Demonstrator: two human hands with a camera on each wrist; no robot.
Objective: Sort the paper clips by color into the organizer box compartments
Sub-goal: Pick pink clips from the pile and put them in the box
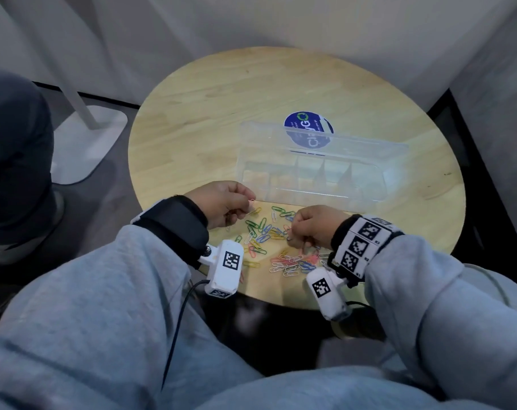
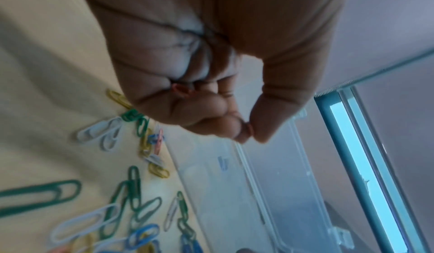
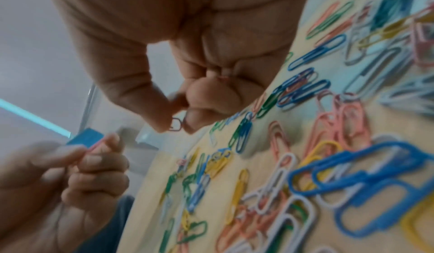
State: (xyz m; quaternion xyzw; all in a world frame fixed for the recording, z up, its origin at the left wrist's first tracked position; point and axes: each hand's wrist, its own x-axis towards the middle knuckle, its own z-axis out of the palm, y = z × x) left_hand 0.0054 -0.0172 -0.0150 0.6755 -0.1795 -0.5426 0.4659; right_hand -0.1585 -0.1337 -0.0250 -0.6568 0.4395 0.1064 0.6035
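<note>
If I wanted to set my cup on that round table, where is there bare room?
The far half of the table, behind the organizer box and left of the blue sticker, is bare wood, as is the right edge beside the box. The near edge is crowded: paper clips and both hands.

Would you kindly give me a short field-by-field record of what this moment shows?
surface: round light wooden table
container: clear plastic organizer box, lid open, compartments look empty
loose items: pile of coloured paper clips (green, blue, yellow, pink, white) on the table in front of the box
left hand: pinches a pink paper clip between thumb and fingertips, lifted near the box's front edge
right hand: pinches a small reddish paper clip over the pile
other: round blue sticker on the table, partly behind the lid
</note>
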